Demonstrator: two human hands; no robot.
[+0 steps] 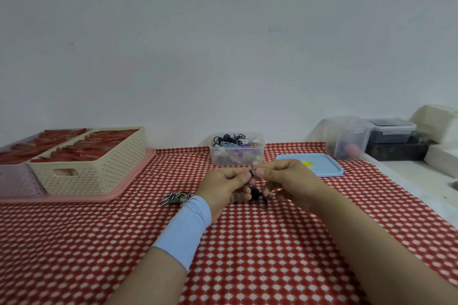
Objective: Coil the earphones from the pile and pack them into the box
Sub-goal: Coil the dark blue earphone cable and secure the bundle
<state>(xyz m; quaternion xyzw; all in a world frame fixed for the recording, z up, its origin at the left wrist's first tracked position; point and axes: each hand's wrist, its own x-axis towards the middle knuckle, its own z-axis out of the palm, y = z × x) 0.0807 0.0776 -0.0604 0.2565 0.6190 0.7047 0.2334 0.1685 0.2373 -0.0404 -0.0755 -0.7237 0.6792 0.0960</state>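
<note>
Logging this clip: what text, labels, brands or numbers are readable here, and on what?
No text is legible.
On the blue lid, a yellow sticker: print too small to read.
On the lidded tub, a pale label: blurred.
On the dark earphones pinched by the left hand and right hand: no marking visible.

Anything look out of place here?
Nothing damaged. One black-and-white striped earphone bundle lies alone on the red tablecloth beside the left hand, which with the right hand holds a dark blue earphone cord. The clear plastic box stands open, pale blue lid beside it.
</note>
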